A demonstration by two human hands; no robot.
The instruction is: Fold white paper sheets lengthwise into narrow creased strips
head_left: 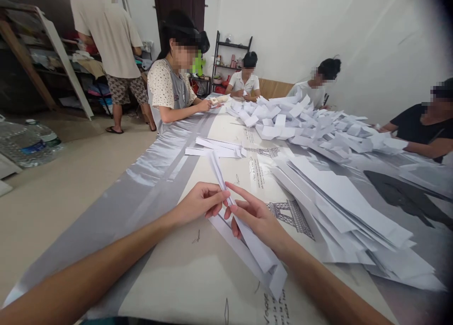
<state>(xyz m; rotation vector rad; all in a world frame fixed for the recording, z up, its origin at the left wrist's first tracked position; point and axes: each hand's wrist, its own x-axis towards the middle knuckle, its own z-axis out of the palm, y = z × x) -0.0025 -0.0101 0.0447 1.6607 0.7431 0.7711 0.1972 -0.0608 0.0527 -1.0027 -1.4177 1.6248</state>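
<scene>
A long folded white paper strip stands tilted between my hands, over the middle of the printed tablecloth. My left hand pinches its upper part between thumb and fingers. On the same strip, lower down, closes my right hand, its index finger stretched along the fold. The near end of the paper spreads into loose folded flaps below my right hand. Beyond my hands lie a few narrow folded strips. Right of my right hand is a fanned stack of white paper sheets.
A large heap of folded white papers covers the table's far right. Several people sit around the table, and one person stands at the left by cluttered shelves. Plastic bottles stand on the floor. A dark flat item lies at right.
</scene>
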